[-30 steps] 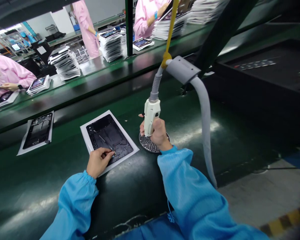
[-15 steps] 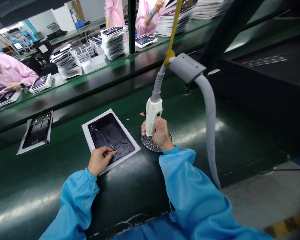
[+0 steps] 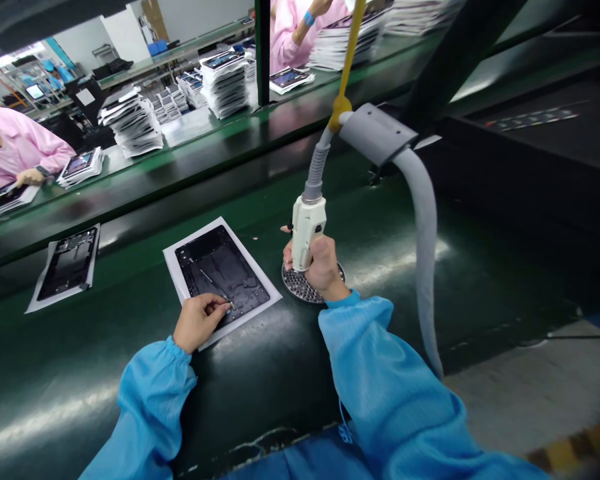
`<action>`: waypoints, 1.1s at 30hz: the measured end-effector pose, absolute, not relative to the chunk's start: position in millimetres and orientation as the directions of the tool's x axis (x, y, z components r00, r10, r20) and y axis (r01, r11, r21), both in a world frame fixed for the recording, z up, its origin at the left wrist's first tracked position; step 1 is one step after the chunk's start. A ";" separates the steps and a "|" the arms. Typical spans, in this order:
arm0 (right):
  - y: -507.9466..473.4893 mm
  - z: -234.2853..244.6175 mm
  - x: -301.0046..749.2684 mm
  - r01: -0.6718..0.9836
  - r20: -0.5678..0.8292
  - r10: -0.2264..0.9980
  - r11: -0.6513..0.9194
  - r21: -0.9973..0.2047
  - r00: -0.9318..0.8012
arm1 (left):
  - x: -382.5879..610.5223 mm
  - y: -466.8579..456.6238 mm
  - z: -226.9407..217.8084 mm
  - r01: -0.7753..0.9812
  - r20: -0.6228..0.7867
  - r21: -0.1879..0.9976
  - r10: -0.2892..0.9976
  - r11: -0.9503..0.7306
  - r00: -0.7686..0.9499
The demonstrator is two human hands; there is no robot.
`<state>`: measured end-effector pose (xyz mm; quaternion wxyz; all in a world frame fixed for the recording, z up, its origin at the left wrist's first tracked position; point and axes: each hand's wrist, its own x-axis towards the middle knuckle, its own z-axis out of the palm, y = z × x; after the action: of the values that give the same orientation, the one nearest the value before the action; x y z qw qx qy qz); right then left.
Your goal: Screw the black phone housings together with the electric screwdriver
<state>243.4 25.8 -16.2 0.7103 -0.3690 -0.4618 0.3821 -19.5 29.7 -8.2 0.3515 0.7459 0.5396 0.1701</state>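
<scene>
A black tablet housing (image 3: pixel 245 287) lies on a white sheet (image 3: pixel 181 272), with a thin light strip (image 3: pixel 213 281) running across its inside. My left hand (image 3: pixel 199 320) rests over the near edge, thumb and forefinger pinched at the strip's near end; what they hold, if anything, is too small to make out. My right hand (image 3: pixel 323 263) is wrapped round a white electric screwdriver (image 3: pixel 307 223), held nearly upright. Its tip is hidden behind the hand, above a round pitted metal dish (image 3: pixel 300 287).
Another housing (image 3: pixel 70 263) lies farther left on the green belt surface (image 3: pixel 145 400). The screwdriver hangs from a yellow cord (image 3: pixel 350 53), with a grey hose (image 3: pixel 423 233) curving down at right. Beyond the rail, co-workers in pink sleeves (image 3: pixel 35 143) handle tablets beside paper-layered stacks (image 3: pixel 130 120).
The housing at far left has slid slightly left. A pink-clad person behind the post has left the view. Both my hands stay almost where they were.
</scene>
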 end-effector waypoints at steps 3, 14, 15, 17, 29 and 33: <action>25.7 -15.6 243.3 -0.204 0.367 0.886 0.430 -0.880 0.284 | -18.8 30.2 -8.0 0.680 -0.123 0.714 0.925 -0.169 0.359; 22.2 -9.3 239.7 -0.270 0.368 0.869 0.460 -0.846 0.331 | -3.8 16.2 -6.4 0.696 -0.182 0.708 0.921 -0.121 0.345; 21.0 -7.4 239.2 -0.278 0.362 0.871 0.457 -0.845 0.332 | -2.5 14.8 -6.2 0.714 -0.173 0.685 0.918 -0.147 0.356; 18.6 -3.5 238.1 -0.300 0.349 0.879 0.446 -0.843 0.326 | 0.9 12.4 -5.0 0.748 -0.136 0.631 0.920 -0.206 0.368; 0.7 18.6 226.2 -0.343 0.334 0.919 0.389 -0.855 0.212 | 1.2 19.6 -0.2 0.802 -0.198 0.565 0.912 -0.192 0.358; -5.2 18.9 206.7 -0.388 0.367 0.925 0.374 -0.842 0.096 | 2.6 17.5 0.9 0.820 -0.231 0.556 0.922 -0.137 0.311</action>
<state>206.7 -5.2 18.9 0.6828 -0.2860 -0.4700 0.4807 2.6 17.5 0.9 0.3063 0.7493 0.5812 0.0832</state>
